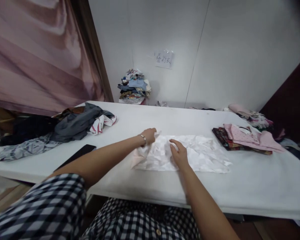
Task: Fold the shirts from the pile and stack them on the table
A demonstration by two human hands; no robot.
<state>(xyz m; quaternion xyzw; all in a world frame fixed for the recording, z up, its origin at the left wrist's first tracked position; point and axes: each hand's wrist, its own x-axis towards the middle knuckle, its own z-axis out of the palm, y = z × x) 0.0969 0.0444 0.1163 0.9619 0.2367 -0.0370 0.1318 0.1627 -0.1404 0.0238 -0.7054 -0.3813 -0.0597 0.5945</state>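
Note:
A thin white garment (202, 155), probably a shirt, lies spread across the table in front of me, wrinkled at its right end. Its left end looks pale pink. My left hand (149, 135), with a bracelet at the wrist, is closed at the garment's upper left edge, and a bit of white fabric shows by the fingertips. Over the middle of the cloth is my right hand (179, 154), its thumb and forefinger apart with white fabric visible between them; the other fingers are partly hidden.
Folded pink and dark plaid shirts (252, 137) are stacked at the right. Unfolded dark and patterned clothes (75, 123) lie heaped at the left, near a flat black object (77, 155). Another clothes pile (135, 86) stands behind the white table (165, 116), below a paper sign (164, 59).

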